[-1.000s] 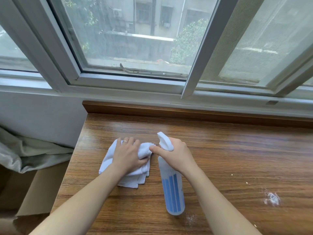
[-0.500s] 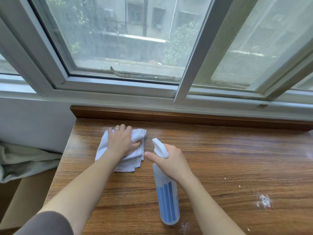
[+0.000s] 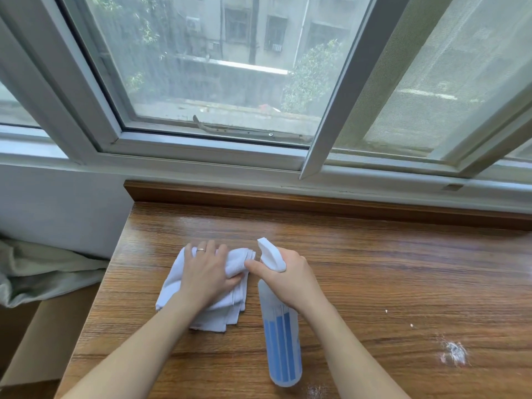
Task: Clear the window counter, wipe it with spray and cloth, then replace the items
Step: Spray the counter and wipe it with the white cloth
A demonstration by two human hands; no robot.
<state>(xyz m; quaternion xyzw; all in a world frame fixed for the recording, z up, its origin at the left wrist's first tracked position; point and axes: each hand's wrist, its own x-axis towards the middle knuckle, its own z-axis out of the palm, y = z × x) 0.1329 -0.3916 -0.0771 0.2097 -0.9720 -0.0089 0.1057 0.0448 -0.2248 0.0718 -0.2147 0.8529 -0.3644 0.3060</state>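
A folded white cloth (image 3: pixel 227 315) lies on the wooden window counter (image 3: pixel 388 269) near its left end. My left hand (image 3: pixel 207 272) rests on top of it, and fingers and thumb bunch the upper part of the cloth. Just to the right stands a white spray bottle (image 3: pixel 283 349) with blue stripes. My right hand (image 3: pixel 293 280) grips its neck, with the index finger stretched along the trigger and the nozzle pointing away towards the window. The counter surface around the cloth has a wet sheen.
A patch of white residue (image 3: pixel 454 352) and a few white specks mark the counter at the right. A raised wooden lip (image 3: pixel 316 201) and the window frame border the back. Left of the counter edge are grey fabric (image 3: pixel 43 272) and a cardboard box (image 3: pixel 43 341).
My left hand pushed the cloth towards the window, then drew it back towards me. The right hand stayed on the bottle in about the same spot.
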